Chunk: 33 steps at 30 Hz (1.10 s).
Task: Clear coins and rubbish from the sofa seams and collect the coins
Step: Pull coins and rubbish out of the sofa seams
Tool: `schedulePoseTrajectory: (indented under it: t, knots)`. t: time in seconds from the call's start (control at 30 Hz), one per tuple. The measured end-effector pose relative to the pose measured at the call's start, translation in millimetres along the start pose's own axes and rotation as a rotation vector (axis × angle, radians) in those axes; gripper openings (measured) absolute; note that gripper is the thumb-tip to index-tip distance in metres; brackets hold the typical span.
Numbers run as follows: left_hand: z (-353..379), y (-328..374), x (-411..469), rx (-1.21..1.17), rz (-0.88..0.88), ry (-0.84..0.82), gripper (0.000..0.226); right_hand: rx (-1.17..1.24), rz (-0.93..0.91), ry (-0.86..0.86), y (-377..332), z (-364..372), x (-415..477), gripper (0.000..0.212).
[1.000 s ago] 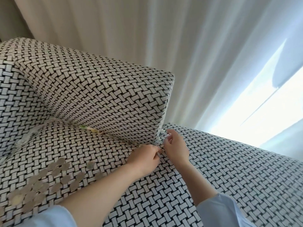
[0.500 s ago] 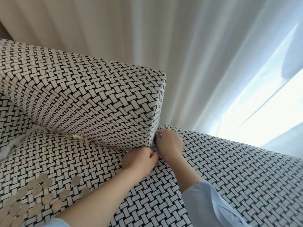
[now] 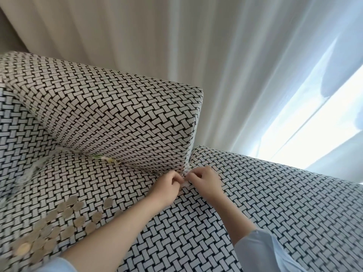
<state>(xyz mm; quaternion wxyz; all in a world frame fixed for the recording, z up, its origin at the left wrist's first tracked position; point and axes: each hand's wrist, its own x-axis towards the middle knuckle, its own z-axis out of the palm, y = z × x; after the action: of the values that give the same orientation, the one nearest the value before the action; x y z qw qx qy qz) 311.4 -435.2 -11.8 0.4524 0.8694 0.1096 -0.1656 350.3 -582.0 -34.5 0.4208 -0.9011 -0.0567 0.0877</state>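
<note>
The sofa seat (image 3: 275,203) has a black-and-white woven cover. My left hand (image 3: 167,186) and my right hand (image 3: 204,181) meet at the seam below the corner of the back cushion (image 3: 117,118). Both have their fingers curled and pinch at a small white scrap (image 3: 185,178) in the gap; which hand holds it I cannot tell. Pale green-yellow rubbish (image 3: 107,159) sticks out of the seam further left. Several gold coins (image 3: 57,224) lie spread on the seat at the lower left.
White fluff (image 3: 35,171) lies along the seam at the far left, beside the armrest (image 3: 15,134). Pale curtains (image 3: 216,55) hang behind the sofa, with a bright window (image 3: 314,138) at the right.
Both hands have slid slightly down and toward me along the seam, from the cushion's corner to the seat gap. The view has shifted and shows more of the coin pile.
</note>
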Motion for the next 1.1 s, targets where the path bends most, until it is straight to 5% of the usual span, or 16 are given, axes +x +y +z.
schedulePoseTrajectory:
  t: [0.13, 0.2, 0.33, 0.5, 0.67, 0.9, 1.1]
  knots:
    - [-5.4, -3.5, -9.8, -0.01, -0.037, 0.044, 0.015, 0.17, 0.049, -0.317, -14.4, -5.2, -21.4, 0.036]
    - [-5.3, -2.0, -10.4, 0.064, -0.044, 0.047, 0.014, 0.281, 0.087, -0.258, -17.8, -9.1, -17.3, 0.029]
    - [-3.0, 1.3, -6.7, 0.15, -0.06, 0.017, 0.016, -0.069, 0.129, 0.082, -15.4, -6.5, 2.0, 0.021]
    - [1.0, 2.3, 2.1, 0.148, -0.042, -0.052, 0.045, -0.515, 0.083, -0.044, -19.9, -0.6, 24.0, 0.018]
    - [4.8, 5.4, 7.9, 0.337, -0.057, -0.036, 0.045, -0.685, 0.07, 0.015, -18.3, 8.2, 35.3, 0.029]
    - [4.1, 4.3, 13.9, 0.302, -0.091, -0.123, 0.051, -0.37, 0.098, 0.166, -5.3, 8.5, 30.3, 0.031]
    - [4.2, 0.7, 11.9, 0.142, -0.063, -0.155, 0.053, 0.261, 0.138, 0.144, 3.6, -3.9, 14.0, 0.023]
